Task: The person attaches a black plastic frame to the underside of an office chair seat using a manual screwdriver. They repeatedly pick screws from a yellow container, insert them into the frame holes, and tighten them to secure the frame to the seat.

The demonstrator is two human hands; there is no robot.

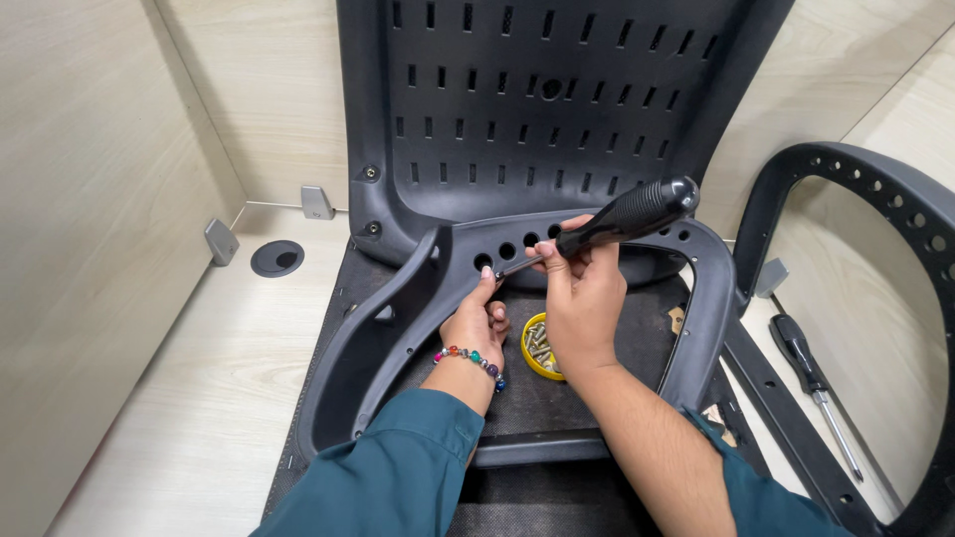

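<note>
Left grip [479,316] pinching at a hole in the grey armrest bracket [398,328], steadying the screwdriver tip there. Right grip [582,298], just beside it, pressed around the black screwdriver [617,221], shaft angled into that hole. Below both grips, yellow cup of screws [538,348], well stocked. Far right, second armrest [875,189] and spare screwdriver [811,383] lying untouched: fastening seemingly barely begun.

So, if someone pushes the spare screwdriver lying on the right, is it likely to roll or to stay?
The spare screwdriver probably rolls easily: its handle looks round and its shaft thin. It lies loose beside a flat black bar, which might stop it. It looks stiff and light.
</note>
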